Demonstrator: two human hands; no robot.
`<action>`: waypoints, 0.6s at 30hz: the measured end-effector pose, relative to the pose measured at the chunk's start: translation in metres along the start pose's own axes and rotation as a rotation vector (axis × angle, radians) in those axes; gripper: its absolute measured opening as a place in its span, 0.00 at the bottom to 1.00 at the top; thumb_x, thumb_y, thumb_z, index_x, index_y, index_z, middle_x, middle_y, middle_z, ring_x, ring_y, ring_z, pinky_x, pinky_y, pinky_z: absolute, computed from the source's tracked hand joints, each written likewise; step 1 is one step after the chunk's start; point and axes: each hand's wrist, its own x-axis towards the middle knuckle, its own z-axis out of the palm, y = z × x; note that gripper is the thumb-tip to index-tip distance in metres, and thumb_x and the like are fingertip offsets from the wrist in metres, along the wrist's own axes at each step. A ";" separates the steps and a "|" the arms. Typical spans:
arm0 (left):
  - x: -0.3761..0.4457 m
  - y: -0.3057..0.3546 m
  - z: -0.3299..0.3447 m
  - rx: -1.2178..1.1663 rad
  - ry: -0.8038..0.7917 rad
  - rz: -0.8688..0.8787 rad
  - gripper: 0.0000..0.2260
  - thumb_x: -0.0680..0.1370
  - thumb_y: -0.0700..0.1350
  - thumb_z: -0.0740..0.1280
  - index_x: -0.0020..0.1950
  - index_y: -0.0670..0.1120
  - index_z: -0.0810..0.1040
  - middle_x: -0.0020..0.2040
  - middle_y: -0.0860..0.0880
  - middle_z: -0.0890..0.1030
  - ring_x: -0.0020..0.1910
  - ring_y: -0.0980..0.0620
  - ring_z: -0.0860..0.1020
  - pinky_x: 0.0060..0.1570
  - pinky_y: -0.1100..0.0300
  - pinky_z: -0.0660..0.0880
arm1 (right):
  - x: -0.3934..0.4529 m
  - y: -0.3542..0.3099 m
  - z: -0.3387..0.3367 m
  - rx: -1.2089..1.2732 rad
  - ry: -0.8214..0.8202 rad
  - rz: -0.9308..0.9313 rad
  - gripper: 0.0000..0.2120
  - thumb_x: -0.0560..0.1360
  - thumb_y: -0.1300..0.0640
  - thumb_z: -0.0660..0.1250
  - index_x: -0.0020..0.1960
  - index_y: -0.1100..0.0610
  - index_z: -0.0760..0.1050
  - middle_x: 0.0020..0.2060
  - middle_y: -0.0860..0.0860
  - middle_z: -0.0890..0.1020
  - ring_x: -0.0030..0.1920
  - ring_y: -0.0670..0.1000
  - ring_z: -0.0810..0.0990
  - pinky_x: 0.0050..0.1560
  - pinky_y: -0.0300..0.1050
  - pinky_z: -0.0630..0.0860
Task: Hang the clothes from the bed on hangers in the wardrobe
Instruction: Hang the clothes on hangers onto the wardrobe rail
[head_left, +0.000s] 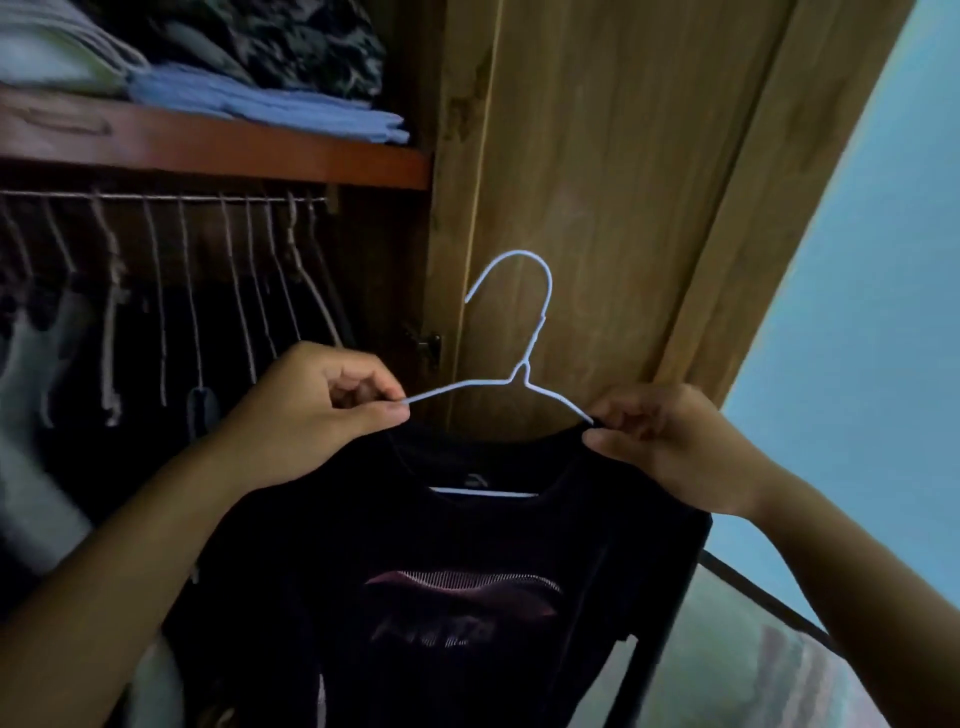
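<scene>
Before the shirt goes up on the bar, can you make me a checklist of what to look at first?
1. Hanger inside the black shirt: ok, its bottom wire shows through the neck.
2. Both shoulders seated on the hanger: cannot tell, the hands cover them.
3. Left hand and right hand gripping each end: ok.
4. Hook free to catch: ok, nothing is on it.
5. Space on the rail: cannot tell, many hangers crowd it.
6. Wardrobe door out of the way: ok, it stands open.
</scene>
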 end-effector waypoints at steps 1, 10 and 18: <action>-0.006 -0.003 -0.011 0.007 0.017 -0.010 0.06 0.73 0.41 0.74 0.42 0.53 0.84 0.36 0.48 0.83 0.36 0.51 0.81 0.39 0.64 0.75 | 0.010 -0.005 0.006 0.021 -0.023 -0.021 0.04 0.77 0.57 0.71 0.43 0.51 0.82 0.35 0.49 0.83 0.37 0.51 0.82 0.43 0.50 0.78; -0.061 -0.020 -0.089 0.172 0.155 -0.111 0.08 0.74 0.39 0.73 0.43 0.53 0.84 0.33 0.49 0.81 0.33 0.49 0.78 0.37 0.64 0.73 | 0.082 -0.054 0.069 0.196 -0.247 -0.238 0.09 0.79 0.64 0.68 0.52 0.52 0.82 0.42 0.51 0.84 0.43 0.47 0.82 0.49 0.45 0.77; -0.118 -0.015 -0.122 0.333 0.386 -0.219 0.08 0.71 0.56 0.69 0.42 0.52 0.82 0.33 0.50 0.79 0.32 0.54 0.76 0.34 0.64 0.70 | 0.127 -0.090 0.111 0.420 -0.472 -0.382 0.05 0.80 0.63 0.65 0.48 0.60 0.80 0.36 0.56 0.78 0.38 0.46 0.74 0.40 0.39 0.70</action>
